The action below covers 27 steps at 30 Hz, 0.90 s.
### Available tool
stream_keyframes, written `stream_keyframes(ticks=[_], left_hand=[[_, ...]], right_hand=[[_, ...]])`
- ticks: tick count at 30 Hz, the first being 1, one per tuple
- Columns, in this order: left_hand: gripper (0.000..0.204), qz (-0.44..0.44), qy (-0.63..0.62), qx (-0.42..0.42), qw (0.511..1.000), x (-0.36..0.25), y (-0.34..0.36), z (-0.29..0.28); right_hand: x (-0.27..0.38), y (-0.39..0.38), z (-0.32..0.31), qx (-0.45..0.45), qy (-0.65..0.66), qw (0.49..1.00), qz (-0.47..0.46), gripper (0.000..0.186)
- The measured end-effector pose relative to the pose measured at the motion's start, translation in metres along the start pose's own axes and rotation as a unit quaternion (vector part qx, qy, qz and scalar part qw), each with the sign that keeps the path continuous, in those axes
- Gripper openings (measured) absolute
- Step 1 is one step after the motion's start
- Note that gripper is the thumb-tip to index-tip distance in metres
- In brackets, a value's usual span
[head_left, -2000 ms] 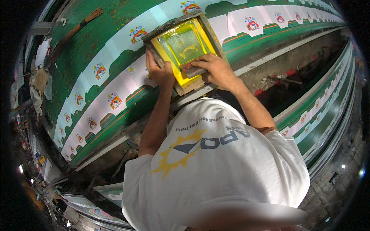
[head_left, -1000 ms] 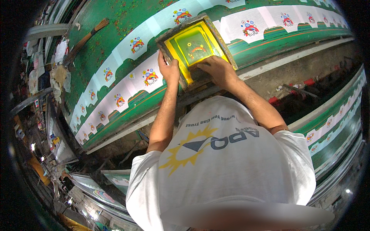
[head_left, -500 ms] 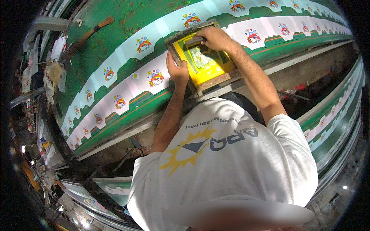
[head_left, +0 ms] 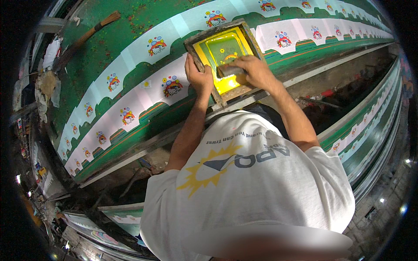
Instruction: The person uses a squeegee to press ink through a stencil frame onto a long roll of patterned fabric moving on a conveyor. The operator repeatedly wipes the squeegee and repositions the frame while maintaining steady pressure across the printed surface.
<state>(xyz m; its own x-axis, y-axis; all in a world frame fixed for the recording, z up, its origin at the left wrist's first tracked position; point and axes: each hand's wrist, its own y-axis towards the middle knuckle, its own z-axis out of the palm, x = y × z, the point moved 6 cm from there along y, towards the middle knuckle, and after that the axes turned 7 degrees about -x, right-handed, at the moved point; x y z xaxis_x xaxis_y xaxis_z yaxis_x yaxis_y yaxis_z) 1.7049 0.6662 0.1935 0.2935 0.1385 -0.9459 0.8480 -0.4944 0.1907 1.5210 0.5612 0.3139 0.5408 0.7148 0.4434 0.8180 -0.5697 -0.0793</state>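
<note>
On long green table (head_left: 143,26), square yellow wood-framed screen (head_left: 223,45) amid pinkish scalloped sheets (head_left: 153,89), right of brown straw broom (head_left: 88,33).

One left hand (head_left: 200,81) and one right hand (head_left: 260,75), two in all, are holding one framed yellow screen (head_left: 226,47) and one squeegee (head_left: 230,71). One green table (head_left: 139,21) is bearing two rows of printed pieces (head_left: 172,87), their far ends running too small to count, plus one brush (head_left: 109,18).
</note>
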Motion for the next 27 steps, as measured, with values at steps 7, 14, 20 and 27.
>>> stream_keyframes(ticks=[7, 14, 20, 27], left_hand=[[0.078, 0.003, -0.007, 0.002, 1.0, 0.0, 0.001, -0.001], [0.077, 0.051, -0.044, -0.01, 0.998, -0.031, 0.002, -0.003], [0.082, 0.051, -0.028, 0.002, 0.998, -0.087, -0.019, 0.057], [0.083, 0.003, -0.065, 0.007, 0.998, -0.129, -0.049, 0.182]], right_hand=[[0.012, -0.029, -0.002, -0.016, 0.007, 0.999, 0.032, 0.07], [-0.009, -0.021, -0.008, 0.01, -0.003, 1.0, -0.01, 0.062], [-0.072, -0.046, -0.057, -0.037, 0.072, 0.997, 0.019, 0.064], [-0.18, -0.081, -0.119, -0.053, 0.079, 0.994, 0.048, 0.071]])
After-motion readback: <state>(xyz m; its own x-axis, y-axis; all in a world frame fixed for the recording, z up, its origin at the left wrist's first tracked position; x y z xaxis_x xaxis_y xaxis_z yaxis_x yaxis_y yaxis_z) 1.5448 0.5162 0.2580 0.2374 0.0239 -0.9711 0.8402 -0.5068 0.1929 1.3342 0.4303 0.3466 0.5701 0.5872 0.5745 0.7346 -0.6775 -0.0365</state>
